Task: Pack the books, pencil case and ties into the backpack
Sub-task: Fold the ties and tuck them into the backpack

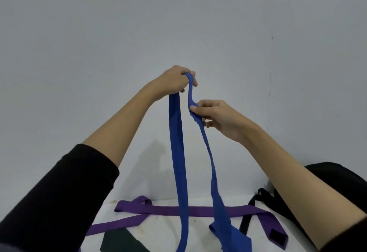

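A blue tie hangs doubled over, held up high in front of the wall. My left hand grips its fold at the top. Just below and to the right, my right hand pinches the narrower strand between thumb and fingers. Both strands drop to the white table, where the wide end lies. A purple tie is spread across the table behind the blue one. A dark green tie shows at the bottom edge. The black backpack sits at the right, partly hidden by my right forearm.
A black backpack strap trails over the purple tie on the right. A plain grey wall rises close behind the table. Books and pencil case are not in view.
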